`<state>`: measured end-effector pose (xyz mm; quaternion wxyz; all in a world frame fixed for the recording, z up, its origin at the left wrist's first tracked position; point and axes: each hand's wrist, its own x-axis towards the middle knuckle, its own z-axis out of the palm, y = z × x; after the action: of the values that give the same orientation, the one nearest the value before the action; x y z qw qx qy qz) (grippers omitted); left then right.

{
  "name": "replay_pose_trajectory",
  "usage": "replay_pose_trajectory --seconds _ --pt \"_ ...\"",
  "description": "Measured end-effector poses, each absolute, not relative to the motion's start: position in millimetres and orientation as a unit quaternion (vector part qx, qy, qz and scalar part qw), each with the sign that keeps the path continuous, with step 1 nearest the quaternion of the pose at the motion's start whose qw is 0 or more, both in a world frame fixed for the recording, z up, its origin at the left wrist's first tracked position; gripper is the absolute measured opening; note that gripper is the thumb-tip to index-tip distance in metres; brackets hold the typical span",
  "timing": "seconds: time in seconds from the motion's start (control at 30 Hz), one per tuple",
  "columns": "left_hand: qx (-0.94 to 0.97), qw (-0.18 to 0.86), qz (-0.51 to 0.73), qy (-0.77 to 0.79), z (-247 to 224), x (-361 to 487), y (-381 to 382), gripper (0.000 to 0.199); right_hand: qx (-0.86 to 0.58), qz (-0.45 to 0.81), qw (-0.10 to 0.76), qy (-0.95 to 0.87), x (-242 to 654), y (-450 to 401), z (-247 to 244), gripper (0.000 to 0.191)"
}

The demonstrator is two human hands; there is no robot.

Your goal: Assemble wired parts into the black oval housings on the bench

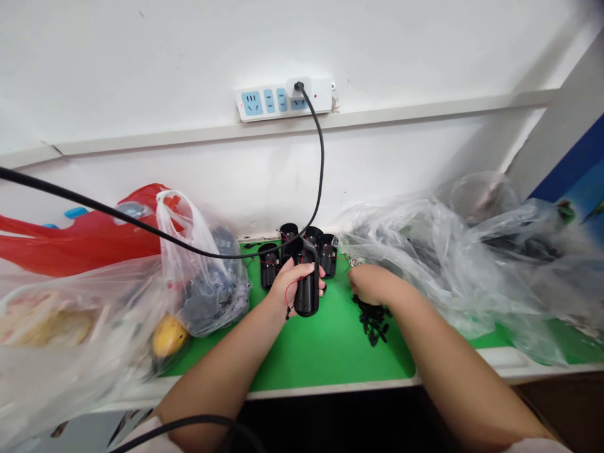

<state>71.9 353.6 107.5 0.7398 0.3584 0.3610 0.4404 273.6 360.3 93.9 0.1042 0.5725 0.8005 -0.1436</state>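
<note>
- Black holder (306,292): sitting nearly upright in the left hand (291,288), with its lower end sticking out below the grip and its upper end rising toward the other holders
- Left fingers (321,284): clenching around the holder's far side, with the tips showing just past its right edge
- Red wire (287,294): hanging from the holder beside the left wrist
- Right hand (372,284): hovering over the mat, curling downward, and sitting just above a pile of small black parts (372,321)
- Right fingers (355,286): bending down toward the pile, with the tips hidden, so whether they are grasping anything cannot be told
- Four more holders (297,248): standing in a cluster on the green mat (330,355), just beyond the left hand and touching one another
- Black cord (321,157): running down from a white power strip (283,99) on the wall toward the holders
- Clear plastic bags (434,270): bunching along the mat's right side, near the right hand
- White plastic bag (202,277): holding dark contents, just left of the holders
- Red bag (80,236): lying farther left, well apart from both hands
</note>
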Motion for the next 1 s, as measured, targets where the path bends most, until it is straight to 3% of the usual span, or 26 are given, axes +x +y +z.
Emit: replay_pose_trajectory --seconds 0.17,0.33,0.47,0.63,0.83,1.0 --pt "0.360 0.730 0.448 0.369 102 70 357 0.031 0.458 -0.293 0.012 0.839 289 358 105 0.018" --pt "0.354 0.731 0.450 0.370 101 70 357 0.026 0.303 -0.563 -0.203 0.741 288 347 118 0.028" --pt "0.361 0.737 0.439 0.365 100 70 358 0.022 0.244 -0.675 -0.373 0.588 271 349 108 0.027" --pt "0.365 0.736 0.439 0.365 98 71 358 0.024 0.280 -0.703 -0.504 0.415 253 354 101 0.029" --pt "0.356 0.710 0.475 0.379 104 77 353 0.034 0.287 -0.712 -0.530 0.361 246 355 100 0.026" --pt "0.349 0.718 0.470 0.377 110 78 350 0.041 0.360 -0.643 -0.575 0.354 241 356 96 0.032"
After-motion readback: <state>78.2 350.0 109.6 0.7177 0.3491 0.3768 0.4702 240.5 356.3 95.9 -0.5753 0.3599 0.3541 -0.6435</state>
